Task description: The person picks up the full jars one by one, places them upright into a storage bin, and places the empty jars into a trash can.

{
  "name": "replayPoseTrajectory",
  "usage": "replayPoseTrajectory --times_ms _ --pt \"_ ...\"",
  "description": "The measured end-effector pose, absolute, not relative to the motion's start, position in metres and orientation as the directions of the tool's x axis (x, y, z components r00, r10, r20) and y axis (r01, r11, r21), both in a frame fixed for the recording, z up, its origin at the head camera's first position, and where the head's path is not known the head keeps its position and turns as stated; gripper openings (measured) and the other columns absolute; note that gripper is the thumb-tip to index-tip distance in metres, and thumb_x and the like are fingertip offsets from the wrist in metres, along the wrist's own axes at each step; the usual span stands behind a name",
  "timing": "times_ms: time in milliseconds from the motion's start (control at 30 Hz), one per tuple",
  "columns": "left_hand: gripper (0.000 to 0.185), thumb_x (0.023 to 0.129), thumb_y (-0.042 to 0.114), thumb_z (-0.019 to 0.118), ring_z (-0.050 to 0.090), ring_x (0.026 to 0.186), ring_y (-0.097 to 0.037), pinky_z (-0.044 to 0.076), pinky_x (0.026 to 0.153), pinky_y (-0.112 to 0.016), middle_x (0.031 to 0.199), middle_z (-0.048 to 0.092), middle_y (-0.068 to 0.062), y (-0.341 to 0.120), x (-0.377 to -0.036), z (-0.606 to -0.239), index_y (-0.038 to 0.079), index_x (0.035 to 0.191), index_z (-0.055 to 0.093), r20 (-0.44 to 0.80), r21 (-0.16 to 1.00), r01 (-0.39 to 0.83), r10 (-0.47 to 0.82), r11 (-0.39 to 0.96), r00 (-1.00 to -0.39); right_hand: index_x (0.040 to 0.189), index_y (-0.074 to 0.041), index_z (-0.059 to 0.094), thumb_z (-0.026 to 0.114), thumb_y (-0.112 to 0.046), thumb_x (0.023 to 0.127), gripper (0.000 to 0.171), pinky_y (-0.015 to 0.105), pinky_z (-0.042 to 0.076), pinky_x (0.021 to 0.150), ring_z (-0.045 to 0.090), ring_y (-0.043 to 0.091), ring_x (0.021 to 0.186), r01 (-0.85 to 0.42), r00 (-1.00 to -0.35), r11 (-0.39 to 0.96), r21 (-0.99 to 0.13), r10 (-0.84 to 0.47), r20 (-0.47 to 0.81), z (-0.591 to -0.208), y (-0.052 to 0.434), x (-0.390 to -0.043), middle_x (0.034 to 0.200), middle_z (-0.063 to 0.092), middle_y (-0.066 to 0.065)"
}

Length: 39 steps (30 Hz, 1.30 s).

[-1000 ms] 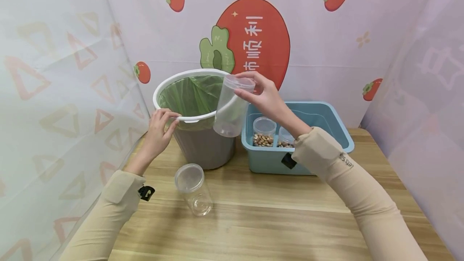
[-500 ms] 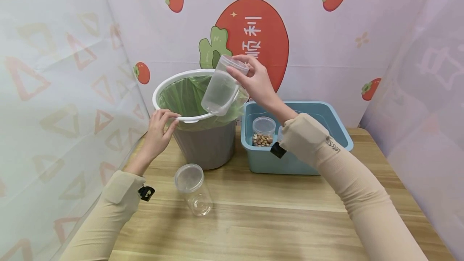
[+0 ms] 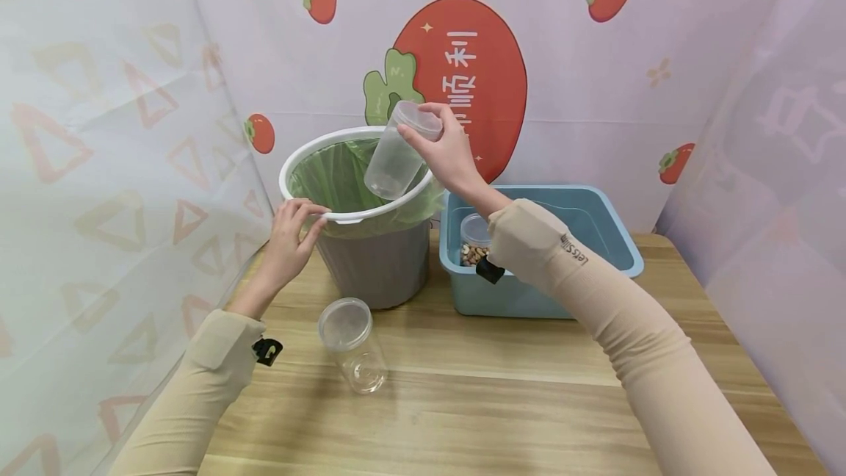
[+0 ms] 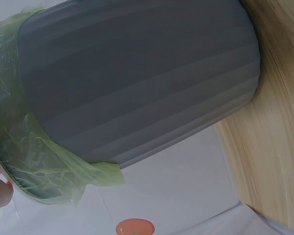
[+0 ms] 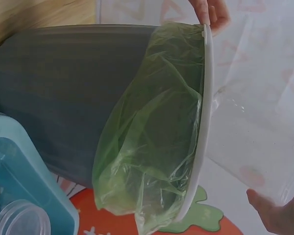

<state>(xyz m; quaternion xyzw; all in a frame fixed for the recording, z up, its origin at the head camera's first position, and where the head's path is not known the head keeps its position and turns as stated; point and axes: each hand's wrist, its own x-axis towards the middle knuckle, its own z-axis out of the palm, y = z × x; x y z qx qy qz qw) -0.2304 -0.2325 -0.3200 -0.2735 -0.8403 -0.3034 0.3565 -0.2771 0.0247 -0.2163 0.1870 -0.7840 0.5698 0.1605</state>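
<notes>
My right hand point(image 3: 451, 154) grips an empty-looking clear plastic jar point(image 3: 393, 161) near its lidded top. The jar tilts, its base over the mouth of a grey trash can point(image 3: 380, 267); in the right wrist view the jar point(image 5: 255, 142) stands just beyond the white rim point(image 5: 204, 122). A green bag point(image 4: 34, 152) lines the can and folds over its outside. At the near left of the rim, my left hand point(image 3: 288, 241) pinches the edge between thumb and fingers. A second clear lidded jar point(image 3: 357, 355) is on the table in front of the can.
A blue basin point(image 3: 515, 301) stands right of the can, with a lidded jar of nuts point(image 3: 474, 250) inside; my right sleeve covers part of it. Printed cloth walls point(image 3: 562, 79) enclose the wooden table point(image 3: 502, 417) at the back and sides.
My right hand has carried the clear jar leftward and up from in front of the can's right side to over its opening, tilting it more. My left hand has stayed at the rim.
</notes>
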Motion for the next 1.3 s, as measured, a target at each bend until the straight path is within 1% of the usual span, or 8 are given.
replayPoseTrajectory --times_ms 67,133,400,633,900,1100,1200,1300 --pt "0.014 0.08 -0.003 0.058 0.04 0.098 -0.038 0.024 0.088 -0.049 0.095 0.049 -0.021 -0.232 -0.231 -0.32 -0.003 0.094 0.057 0.765 0.316 0.677 0.244 0.665 -0.596 0.12 -0.013 0.045 0.062 -0.033 0.081 0.047 0.025 0.044 0.073 0.048 0.013 0.095 -0.478 -0.878 0.292 -0.829 -0.115 0.465 -0.218 0.022 -0.279 0.118 0.048 0.004" --pt "0.014 0.08 -0.003 0.058 0.04 0.097 -0.038 0.024 0.088 -0.049 0.094 0.049 -0.021 -0.232 -0.231 -0.32 -0.003 0.094 0.057 0.767 0.315 0.679 0.243 0.663 -0.593 0.119 -0.012 0.045 0.063 -0.032 0.081 0.047 0.025 0.045 0.075 0.047 0.014 0.099 -0.478 -0.877 0.31 -0.822 -0.121 0.464 -0.22 0.02 -0.28 0.119 0.048 0.004" --pt "0.014 0.079 -0.004 0.058 0.04 0.096 -0.039 0.025 0.086 -0.05 0.093 0.048 -0.021 -0.232 -0.231 -0.32 -0.003 0.093 0.057 0.778 0.301 0.685 0.245 0.664 -0.579 0.12 -0.009 0.044 0.063 -0.029 0.08 0.048 0.028 0.044 0.075 0.049 0.018 0.099 -0.456 -0.889 0.37 -0.809 -0.164 0.426 -0.226 0.016 -0.284 0.119 0.05 0.009" --pt "0.014 0.079 -0.005 0.058 0.04 0.096 -0.039 0.024 0.087 -0.049 0.093 0.048 -0.022 -0.233 -0.231 -0.32 -0.004 0.093 0.057 0.782 0.296 0.688 0.245 0.662 -0.573 0.124 -0.01 0.041 0.061 -0.028 0.083 0.049 0.034 0.035 0.094 0.038 0.019 0.12 -0.438 -0.898 0.398 -0.806 -0.233 0.373 -0.231 0.017 -0.279 0.126 0.045 0.006" --pt "0.014 0.079 -0.004 0.058 0.04 0.096 -0.038 0.024 0.087 -0.049 0.094 0.048 -0.021 -0.233 -0.232 -0.321 -0.003 0.093 0.057 0.777 0.304 0.685 0.243 0.662 -0.58 0.12 -0.006 0.046 0.06 -0.02 0.084 0.041 0.031 0.033 0.094 0.041 0.02 0.113 -0.556 -0.831 0.39 -0.734 -0.291 0.475 -0.243 0.018 -0.262 0.121 0.047 0.008" --pt "0.014 0.08 -0.003 0.058 0.04 0.096 -0.038 0.024 0.087 -0.049 0.094 0.048 -0.021 -0.232 -0.232 -0.321 -0.003 0.093 0.057 0.774 0.308 0.68 0.24 0.666 -0.586 0.114 -0.002 0.051 0.06 -0.014 0.084 0.034 0.035 0.034 0.094 0.044 0.022 0.109 -0.643 -0.766 0.332 -0.69 -0.303 0.567 -0.257 0.022 -0.25 0.116 0.051 0.009" --pt "0.014 0.08 -0.003 0.059 0.04 0.096 -0.038 0.024 0.086 -0.049 0.094 0.048 -0.021 -0.233 -0.232 -0.322 -0.003 0.093 0.057 0.774 0.308 0.677 0.238 0.668 -0.587 0.113 -0.001 0.052 0.059 -0.012 0.084 0.031 0.038 0.035 0.094 0.045 0.022 0.108 -0.657 -0.753 0.295 -0.694 -0.303 0.584 -0.262 0.023 -0.244 0.113 0.053 0.01" --pt "0.014 0.079 -0.003 0.059 0.04 0.096 -0.038 0.025 0.086 -0.05 0.094 0.048 -0.021 -0.233 -0.233 -0.322 -0.003 0.094 0.057 0.777 0.302 0.68 0.241 0.668 -0.582 0.112 -0.001 0.052 0.058 -0.011 0.084 0.029 0.037 0.036 0.093 0.047 0.021 0.107 -0.653 -0.754 0.268 -0.708 -0.307 0.58 -0.268 0.025 -0.236 0.112 0.053 0.01"
